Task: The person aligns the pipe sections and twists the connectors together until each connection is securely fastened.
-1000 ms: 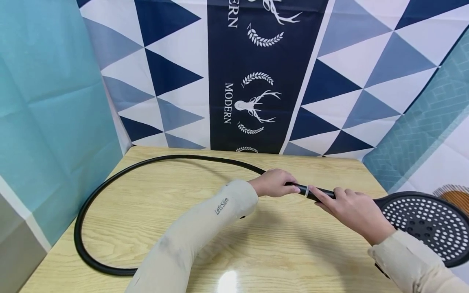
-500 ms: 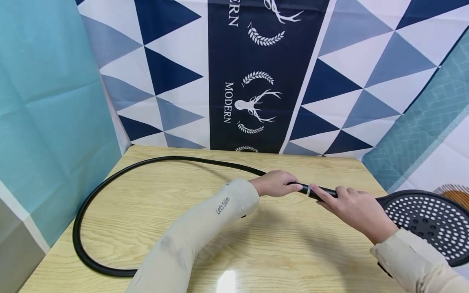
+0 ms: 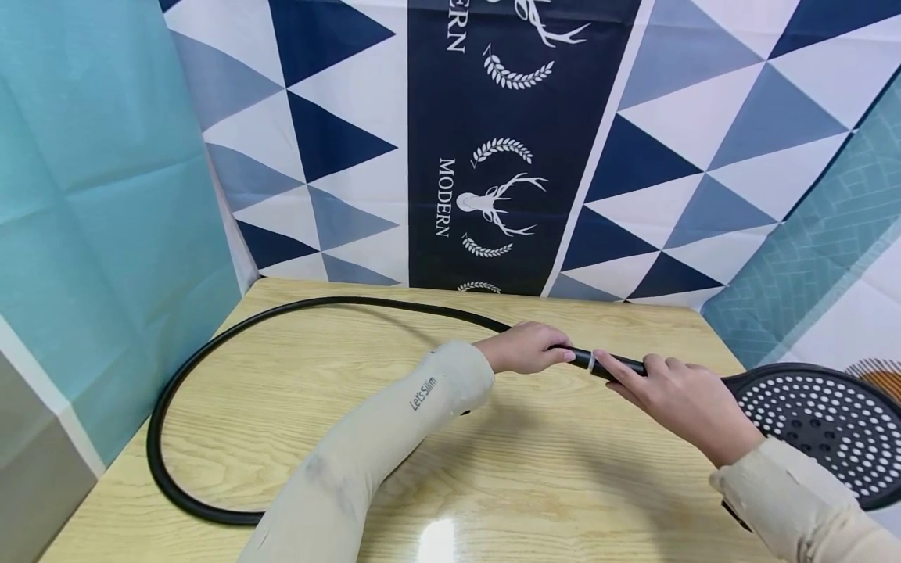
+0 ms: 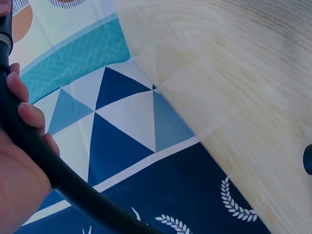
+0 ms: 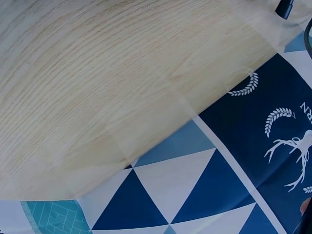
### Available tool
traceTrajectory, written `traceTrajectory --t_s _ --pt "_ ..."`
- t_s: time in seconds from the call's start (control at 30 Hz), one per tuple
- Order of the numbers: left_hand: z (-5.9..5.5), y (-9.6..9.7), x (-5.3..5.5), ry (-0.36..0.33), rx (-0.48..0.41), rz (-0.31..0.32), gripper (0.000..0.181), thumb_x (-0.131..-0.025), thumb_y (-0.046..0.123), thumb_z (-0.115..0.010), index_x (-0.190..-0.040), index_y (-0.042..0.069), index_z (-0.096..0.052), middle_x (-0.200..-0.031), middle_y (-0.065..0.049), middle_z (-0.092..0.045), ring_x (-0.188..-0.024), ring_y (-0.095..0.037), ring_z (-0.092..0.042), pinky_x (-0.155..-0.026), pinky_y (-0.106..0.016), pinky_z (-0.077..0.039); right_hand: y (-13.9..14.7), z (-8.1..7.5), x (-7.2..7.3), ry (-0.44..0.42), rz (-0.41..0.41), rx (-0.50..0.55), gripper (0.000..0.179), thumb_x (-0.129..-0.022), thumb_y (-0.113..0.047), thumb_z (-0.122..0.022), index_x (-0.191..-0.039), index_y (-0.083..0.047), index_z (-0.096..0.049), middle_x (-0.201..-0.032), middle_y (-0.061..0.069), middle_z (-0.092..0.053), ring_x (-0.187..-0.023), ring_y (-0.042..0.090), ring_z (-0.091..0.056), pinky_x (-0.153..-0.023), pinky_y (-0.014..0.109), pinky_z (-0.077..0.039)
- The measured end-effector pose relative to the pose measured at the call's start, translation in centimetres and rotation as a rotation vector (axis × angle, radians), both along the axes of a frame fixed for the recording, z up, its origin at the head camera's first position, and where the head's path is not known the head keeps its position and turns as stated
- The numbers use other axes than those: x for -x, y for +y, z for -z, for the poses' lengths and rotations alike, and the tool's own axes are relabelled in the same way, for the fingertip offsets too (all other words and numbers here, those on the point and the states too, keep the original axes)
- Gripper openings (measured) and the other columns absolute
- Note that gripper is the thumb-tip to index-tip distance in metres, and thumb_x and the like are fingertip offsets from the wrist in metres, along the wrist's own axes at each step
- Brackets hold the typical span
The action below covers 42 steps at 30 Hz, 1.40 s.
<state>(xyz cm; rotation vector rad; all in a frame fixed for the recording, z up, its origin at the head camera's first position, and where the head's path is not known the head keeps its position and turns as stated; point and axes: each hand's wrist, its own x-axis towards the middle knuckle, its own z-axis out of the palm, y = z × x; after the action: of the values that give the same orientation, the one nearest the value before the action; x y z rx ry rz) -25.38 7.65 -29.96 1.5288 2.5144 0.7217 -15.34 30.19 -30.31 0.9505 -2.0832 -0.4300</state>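
Note:
A black shower head with a round, pale-dotted spray face hangs out past the right table edge. My right hand grips its handle, the index finger stretched along it towards a silver ring at the joint with the hose. Just left of that ring, my left hand holds the end of the black shower hose. Close up in the left wrist view, the fingers of the left hand curl round the hose. The right wrist view catches only a sliver of the right hand's work at its lower right corner.
From the left hand the hose loops over the wooden table and passes under the left sleeve. A black cylindrical end piece shows at the top of the right wrist view. Patterned cloth hangs behind the table, with teal cloth at left.

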Motion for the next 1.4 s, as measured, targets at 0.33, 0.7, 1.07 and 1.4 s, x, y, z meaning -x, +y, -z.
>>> traceTrajectory --t_s 0.33,0.7,1.07,1.4 --pt "0.2 0.1 0.0 0.052 -0.019 -0.016 0.02 -0.1 0.02 -0.055 -0.107 0.007 -0.069 -0.081 0.004 -0.055 -0.076 -0.008 -0.051 -0.072 -0.02 -0.037 0.1 0.0 0.1 -0.009 0.011 0.013 0.053 -0.108 -0.043 -0.018 -0.127 -0.014 -0.058 -0.052 0.009 -0.034 -0.039 0.014 -0.022 -0.034 0.025 -0.017" --pt "0.5 0.4 0.0 0.052 -0.018 -0.04 0.019 -0.1 0.022 -0.057 -0.107 0.009 -0.069 -0.082 0.005 -0.057 -0.076 -0.006 -0.051 -0.074 -0.02 -0.037 0.3 0.2 0.3 0.008 -0.011 0.029 0.053 -0.108 -0.043 -0.019 -0.125 -0.014 -0.06 -0.052 0.008 -0.034 -0.038 0.014 -0.022 -0.033 0.025 -0.016" --pt "0.5 0.3 0.3 -0.001 -0.065 -0.027 0.021 -0.099 0.02 -0.058 -0.112 0.008 -0.068 -0.08 0.004 -0.057 -0.072 -0.007 -0.05 -0.07 -0.018 -0.036 0.4 0.3 0.7 0.008 -0.007 0.031 0.053 -0.108 -0.043 -0.019 -0.126 -0.014 -0.059 -0.052 0.008 -0.035 -0.038 0.015 -0.023 -0.033 0.025 -0.017" --pt "0.6 0.7 0.4 0.041 0.01 -0.027 0.024 -0.102 0.022 -0.053 -0.103 0.009 -0.072 -0.076 0.006 -0.054 -0.071 -0.005 -0.05 -0.071 -0.018 -0.035 0.6 1.2 0.7 0.004 -0.015 0.052 0.052 -0.107 -0.043 -0.019 -0.126 -0.014 -0.059 -0.052 0.007 -0.033 -0.04 0.012 -0.018 -0.034 0.024 -0.015"
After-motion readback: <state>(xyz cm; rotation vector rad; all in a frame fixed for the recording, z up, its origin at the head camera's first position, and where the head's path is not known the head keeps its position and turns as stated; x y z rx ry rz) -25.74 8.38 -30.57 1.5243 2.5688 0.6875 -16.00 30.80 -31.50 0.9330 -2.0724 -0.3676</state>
